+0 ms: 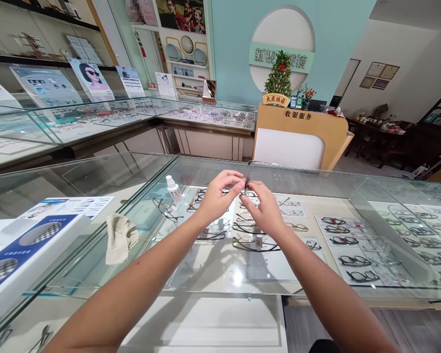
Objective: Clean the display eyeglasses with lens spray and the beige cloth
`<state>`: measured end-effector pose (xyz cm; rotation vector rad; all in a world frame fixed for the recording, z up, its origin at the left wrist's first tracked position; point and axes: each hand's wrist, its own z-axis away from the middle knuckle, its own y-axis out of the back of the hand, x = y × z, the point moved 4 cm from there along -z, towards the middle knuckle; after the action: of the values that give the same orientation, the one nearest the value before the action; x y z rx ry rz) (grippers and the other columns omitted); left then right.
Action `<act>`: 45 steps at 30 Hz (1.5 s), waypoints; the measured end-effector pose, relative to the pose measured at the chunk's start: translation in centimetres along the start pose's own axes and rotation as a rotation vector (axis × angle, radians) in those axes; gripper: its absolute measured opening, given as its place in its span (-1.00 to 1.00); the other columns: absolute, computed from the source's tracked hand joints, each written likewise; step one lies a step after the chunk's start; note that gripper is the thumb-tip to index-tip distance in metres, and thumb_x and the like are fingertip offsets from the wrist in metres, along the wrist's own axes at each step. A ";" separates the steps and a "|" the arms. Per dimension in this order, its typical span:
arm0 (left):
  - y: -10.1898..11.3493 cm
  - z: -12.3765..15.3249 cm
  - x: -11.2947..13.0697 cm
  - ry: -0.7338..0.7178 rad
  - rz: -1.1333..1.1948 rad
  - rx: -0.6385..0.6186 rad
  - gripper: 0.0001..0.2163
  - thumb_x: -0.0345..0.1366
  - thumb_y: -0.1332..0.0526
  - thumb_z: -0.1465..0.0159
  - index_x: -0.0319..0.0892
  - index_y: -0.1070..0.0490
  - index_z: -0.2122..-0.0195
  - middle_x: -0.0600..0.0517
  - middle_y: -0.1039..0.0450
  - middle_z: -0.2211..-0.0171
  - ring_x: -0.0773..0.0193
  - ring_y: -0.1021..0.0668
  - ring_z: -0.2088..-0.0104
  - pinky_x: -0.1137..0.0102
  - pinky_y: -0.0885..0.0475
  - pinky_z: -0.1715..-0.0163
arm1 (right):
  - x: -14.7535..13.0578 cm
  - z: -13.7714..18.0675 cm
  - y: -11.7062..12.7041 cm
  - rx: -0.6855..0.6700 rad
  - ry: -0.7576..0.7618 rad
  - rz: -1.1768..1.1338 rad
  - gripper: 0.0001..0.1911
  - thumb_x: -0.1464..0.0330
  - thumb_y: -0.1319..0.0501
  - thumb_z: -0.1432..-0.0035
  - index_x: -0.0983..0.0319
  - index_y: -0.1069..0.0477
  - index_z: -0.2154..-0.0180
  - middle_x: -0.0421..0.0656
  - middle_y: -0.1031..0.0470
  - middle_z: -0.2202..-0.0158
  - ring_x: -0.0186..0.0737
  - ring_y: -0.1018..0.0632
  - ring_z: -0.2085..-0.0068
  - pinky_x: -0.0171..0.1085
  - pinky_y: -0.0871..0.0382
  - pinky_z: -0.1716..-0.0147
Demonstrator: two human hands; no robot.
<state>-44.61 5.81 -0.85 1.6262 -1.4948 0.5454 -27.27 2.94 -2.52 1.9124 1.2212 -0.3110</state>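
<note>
My left hand (222, 193) and my right hand (263, 207) meet above the glass counter, fingertips close together. Between them is a thin dark-framed pair of eyeglasses (247, 172), seen nearly edge-on and partly hidden by my fingers. Both hands pinch it. Left of my left hand, a small white spray bottle (174, 190) stands upright on the glass. Beside the bottle rests another pair of glasses (168, 212). Nearer to me on the left, a crumpled beige cloth (120, 240) lies on the counter.
Rows of frames (354, 261) sit under the glass counter top (220, 282). At left are a blue and white box (29, 250) and a printed leaflet (68, 207). An open white drawer (206, 318) juts out below. Beyond stand more showcases (206, 117) and a wooden cash desk (301, 122).
</note>
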 end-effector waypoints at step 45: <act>2.4 -0.2 -0.4 0.489 0.682 -0.168 -0.42 0.39 -0.41 -0.18 -0.06 -0.42 0.24 0.01 -0.33 0.40 0.21 -0.42 0.43 0.44 -0.16 0.64 | 0.4 -0.9 1.5 -0.044 -0.261 -0.406 -0.59 0.09 -0.27 -0.44 0.10 -0.58 -0.19 -0.06 -0.66 -0.16 -0.10 -0.63 0.02 -0.11 -0.55 0.01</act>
<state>-46.91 6.34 -0.36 0.7418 -1.6301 1.0674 -26.03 3.59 -1.47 1.5185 1.4153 -0.7167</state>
